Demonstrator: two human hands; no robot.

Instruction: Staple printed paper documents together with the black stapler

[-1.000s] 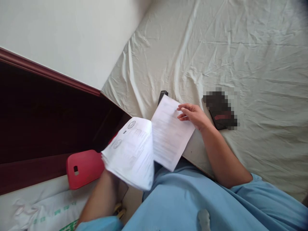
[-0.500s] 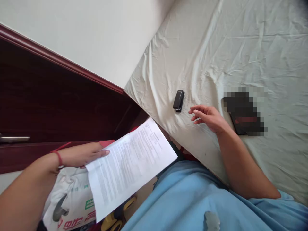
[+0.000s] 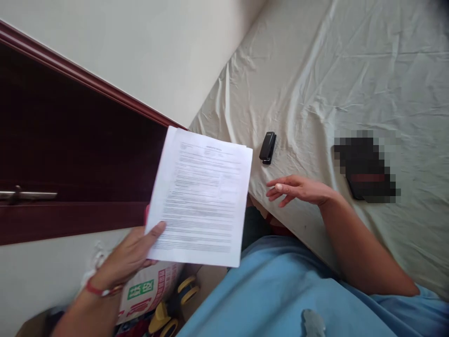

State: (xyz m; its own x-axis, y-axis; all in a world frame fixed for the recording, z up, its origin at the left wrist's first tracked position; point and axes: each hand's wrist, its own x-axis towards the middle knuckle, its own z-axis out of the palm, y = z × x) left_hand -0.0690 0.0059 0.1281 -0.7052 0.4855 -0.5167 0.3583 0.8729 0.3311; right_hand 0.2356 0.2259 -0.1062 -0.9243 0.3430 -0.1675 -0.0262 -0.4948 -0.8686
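My left hand [image 3: 136, 245] grips a small stack of printed paper sheets [image 3: 203, 196] by its lower left corner, thumb on top and fingers underneath. The printed side faces up, its lines too small to read. My right hand [image 3: 298, 188] hovers near the edge of the cloth-covered surface, fingers apart and holding nothing. Just beyond its fingertips, a black stapler [image 3: 268, 147] lies on the cream cloth [image 3: 308, 93], apart from both the hand and the papers.
A dark, pixelated object [image 3: 366, 166] rests on the cloth at right. Dark red wooden furniture [image 3: 77, 140] with a metal handle [image 3: 30, 194] stands at left. Below my left arm are a printed white bag [image 3: 150, 290] and a yellow-wheeled item [image 3: 187, 289].
My left hand has raised and turned the papers, so they now stand more upright before me. My right hand has drawn slightly away from the stapler, toward my body.
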